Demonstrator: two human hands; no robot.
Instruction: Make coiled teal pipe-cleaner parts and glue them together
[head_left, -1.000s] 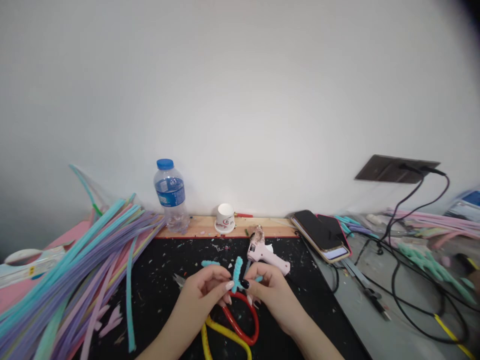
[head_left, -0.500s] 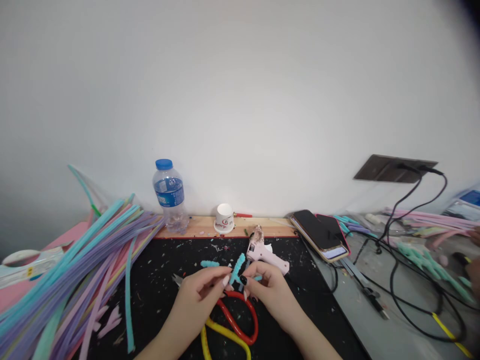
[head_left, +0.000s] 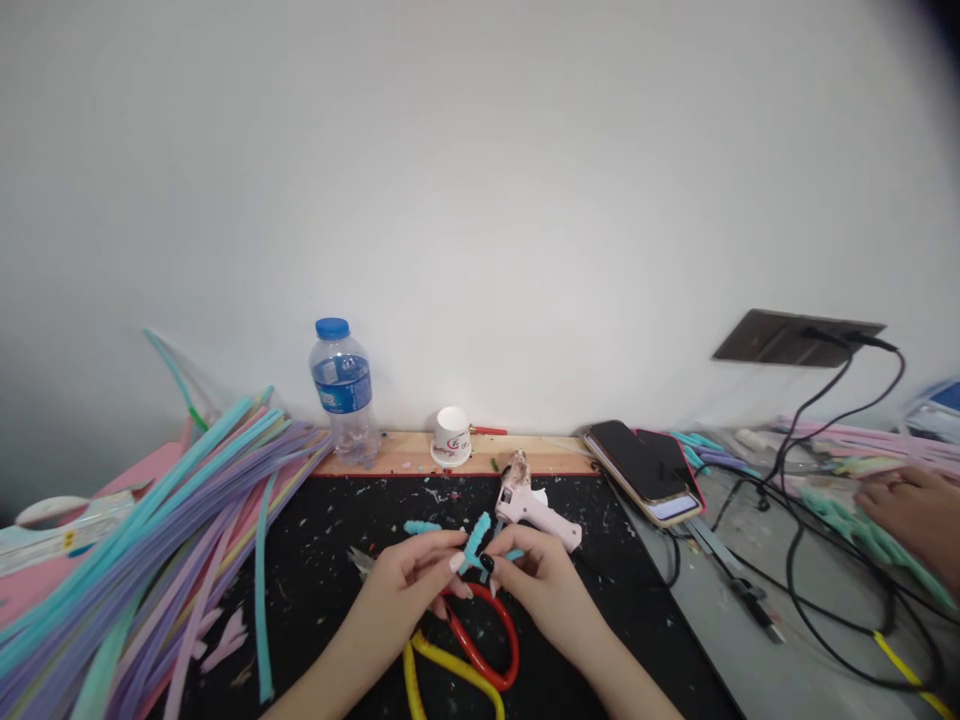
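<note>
Between my two hands is a light-blue twisted pipe cleaner [head_left: 475, 538], its coiled end pointing up. My left hand [head_left: 412, 580] pinches it from the left with thumb and fingers. From the right, my right hand [head_left: 529, 575] pinches its lower part between a dark-nailed thumb and the fingers. Another light-blue pipe cleaner piece [head_left: 422, 527] lies on the black mat just beyond my left hand. Under my hands are scissors or pliers with one red handle [head_left: 512, 640] and one yellow handle [head_left: 457, 668]. Beyond my right hand rests a pale pink glue gun [head_left: 538, 512].
Loose pipe cleaners [head_left: 172, 530] heap at the left. A plastic bottle [head_left: 343, 390] and a paper cup [head_left: 451, 438] stand by the wall. Phones [head_left: 641, 465] and black cables [head_left: 787, 540] lie to the right. Another person's hand [head_left: 919, 520] reaches in at the right edge.
My hands keep nearly the same grip on the pipe cleaner. The other person's hand has come further into view at the right, over the green pieces. The view has shifted slightly.
</note>
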